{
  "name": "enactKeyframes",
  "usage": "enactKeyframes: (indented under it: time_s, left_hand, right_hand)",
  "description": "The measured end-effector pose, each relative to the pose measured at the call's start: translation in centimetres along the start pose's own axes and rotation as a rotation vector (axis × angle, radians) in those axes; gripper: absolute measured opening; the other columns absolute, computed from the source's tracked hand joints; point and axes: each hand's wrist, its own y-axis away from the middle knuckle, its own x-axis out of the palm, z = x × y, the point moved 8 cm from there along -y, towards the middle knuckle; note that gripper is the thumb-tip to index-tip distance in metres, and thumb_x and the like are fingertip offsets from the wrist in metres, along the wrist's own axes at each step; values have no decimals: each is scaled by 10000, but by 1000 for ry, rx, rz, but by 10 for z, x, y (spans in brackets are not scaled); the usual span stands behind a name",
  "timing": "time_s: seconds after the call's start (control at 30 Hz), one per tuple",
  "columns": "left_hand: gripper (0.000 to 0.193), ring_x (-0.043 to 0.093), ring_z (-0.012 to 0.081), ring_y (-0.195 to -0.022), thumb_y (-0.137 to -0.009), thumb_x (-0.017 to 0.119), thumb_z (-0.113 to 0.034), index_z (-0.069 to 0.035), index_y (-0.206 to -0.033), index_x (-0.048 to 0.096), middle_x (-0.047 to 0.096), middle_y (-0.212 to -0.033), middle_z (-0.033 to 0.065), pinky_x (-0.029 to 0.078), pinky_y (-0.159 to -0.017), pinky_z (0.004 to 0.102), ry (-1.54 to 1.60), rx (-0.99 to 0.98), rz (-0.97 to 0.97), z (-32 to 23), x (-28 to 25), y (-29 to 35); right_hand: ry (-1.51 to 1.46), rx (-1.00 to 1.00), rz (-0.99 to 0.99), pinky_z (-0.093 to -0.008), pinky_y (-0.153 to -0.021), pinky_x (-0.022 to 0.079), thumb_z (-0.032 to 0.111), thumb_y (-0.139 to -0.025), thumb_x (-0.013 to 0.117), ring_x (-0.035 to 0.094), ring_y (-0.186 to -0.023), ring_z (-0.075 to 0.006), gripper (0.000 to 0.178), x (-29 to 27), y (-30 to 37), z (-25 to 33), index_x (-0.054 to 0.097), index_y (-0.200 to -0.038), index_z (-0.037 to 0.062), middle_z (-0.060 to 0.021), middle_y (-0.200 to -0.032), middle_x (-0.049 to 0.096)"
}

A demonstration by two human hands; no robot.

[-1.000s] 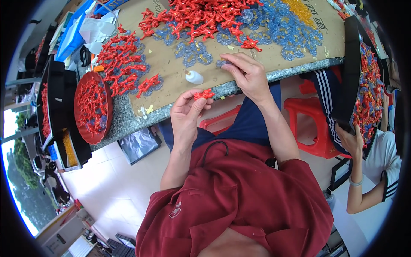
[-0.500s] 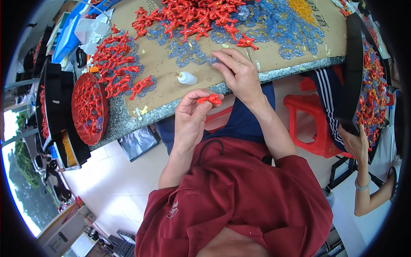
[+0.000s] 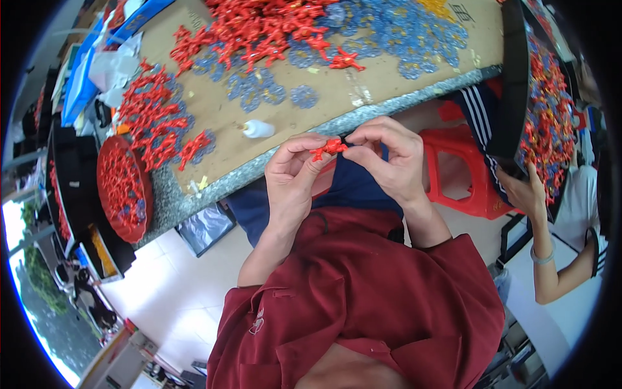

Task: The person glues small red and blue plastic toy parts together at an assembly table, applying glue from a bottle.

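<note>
A small red plastic figurine (image 3: pixel 329 150) is held in front of my chest, just off the table's near edge. My left hand (image 3: pixel 293 178) pinches it between thumb and fingers. My right hand (image 3: pixel 392 159) has closed its thumb and forefinger at the figurine's right end. Beyond them, on the cardboard sheet (image 3: pixel 220 146), lies a small white bottle (image 3: pixel 258 129) on its side. A single clear blue flower-shaped disc (image 3: pixel 304 96) lies apart from a cluster of the same discs (image 3: pixel 256 91).
Red figurines (image 3: pixel 259 32) heap at the far side beside blue discs (image 3: pixel 402 39). Figurines on discs (image 3: pixel 152 113) stand at left, near a red bowl (image 3: pixel 126 188) of figurines. At right, a co-worker's hand (image 3: pixel 525 191) holds a black tray (image 3: pixel 518 91) by a red stool (image 3: pixel 457 172).
My right hand has come back from a blue disc on the cardboard to the figurine in my left hand. That disc stays on the cardboard. The whole view has shifted slightly.
</note>
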Motion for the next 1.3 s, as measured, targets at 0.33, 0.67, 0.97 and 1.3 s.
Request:
enactKeyframes:
  time_s: [0.33,0.67,0.97,1.3]
  left_hand:
    - [141,587,186,-902,-794,554,76,23,-925,550,578,-967,129,490,-814,283,96,-160,101,45,53,-15]
    - [139,582,189,-915,-805,546,62,2,-929,529,563,-990,125,507,-821,334,120,-275,126,69,84,-16]
    - [131,595,192,-898,-820,554,16,-5,-943,515,571,-978,114,513,-812,339,69,-370,150,87,93,-16]
    - [151,614,192,-847,-814,567,11,10,-964,548,594,-949,135,532,-743,293,-33,-359,164,86,106,-24]
  right_hand:
    - [-9,184,-264,-195,-513,412,50,-771,640,533,-594,-77,114,-50,32,-31,601,-855,-15,-51,-735,590]
    - [-430,344,-322,-166,-510,412,98,-839,585,529,-597,-48,139,-73,46,-45,584,-902,-26,-28,-720,598]
    - [-521,369,-363,-169,-502,419,129,-852,571,523,-554,-50,174,-86,55,-58,579,-899,-38,-44,-675,604]
    - [-636,332,-357,-192,-546,450,72,-833,584,544,-591,-71,109,-101,59,-73,593,-858,-34,-60,-703,601]
